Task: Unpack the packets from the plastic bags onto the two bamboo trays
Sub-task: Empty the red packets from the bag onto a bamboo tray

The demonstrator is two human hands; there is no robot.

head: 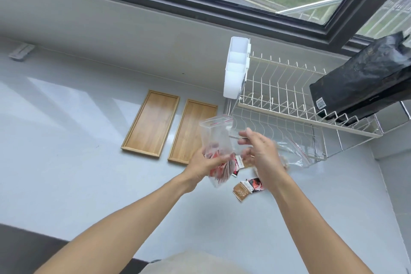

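1. My left hand (205, 165) grips the lower part of a clear bag (216, 140) full of red packets (219, 168), held above the counter (66, 151).
2. My right hand (259, 151) hovers at the bag's 3 o'clock, fingers loosely spread, holding nothing I can make out.
3. A few loose packets (248, 188) lie at 5 o'clock; a second bag (293, 153) lies beyond.
4. Both trays (151, 123) at 10 o'clock are bare (so barely started, I reckon).
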